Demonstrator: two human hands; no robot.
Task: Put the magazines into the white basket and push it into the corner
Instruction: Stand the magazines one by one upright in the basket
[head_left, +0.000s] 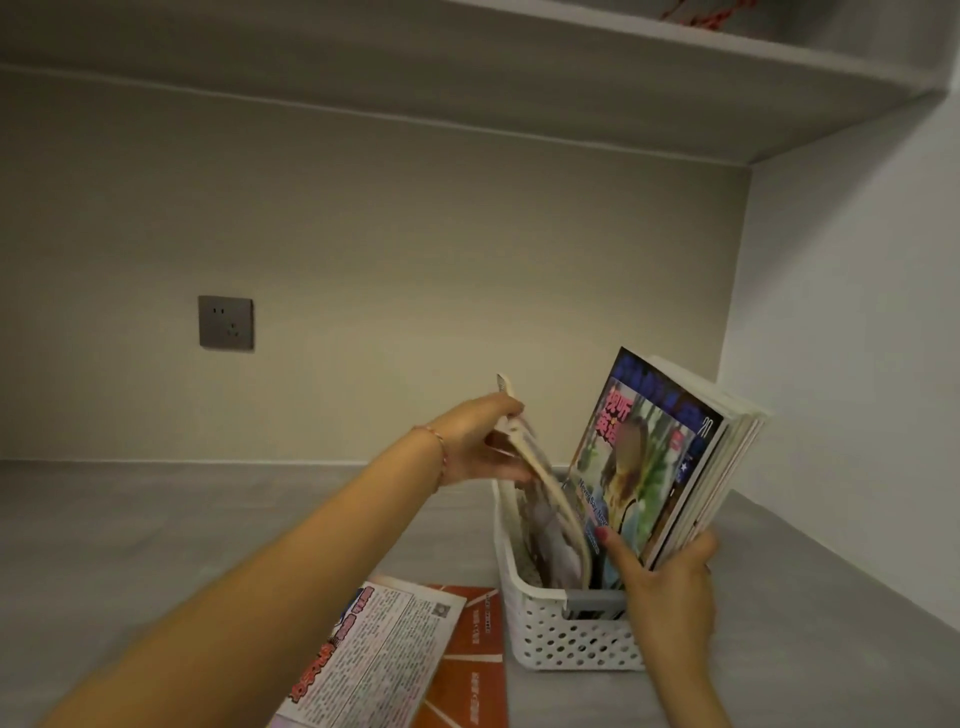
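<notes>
Now loading: the left hand (480, 447) pinches back magazines in the white basket (566, 631); the right hand's (667, 587) grip clamps a stack (670, 457), which must slot in next.

White basket (566, 631): perforated with round holes, grey handle insert at rim. Counter (156, 519): light grey. Magazine stack (670, 457): front cover dark blue header, pink lettering, green/yellow photo; page edges white. Loose magazines at near counter edge: orange cover (475, 660), white printed page with red lettering (384, 654). Wall socket (225, 322): dark grey. Wall: beige.
</notes>
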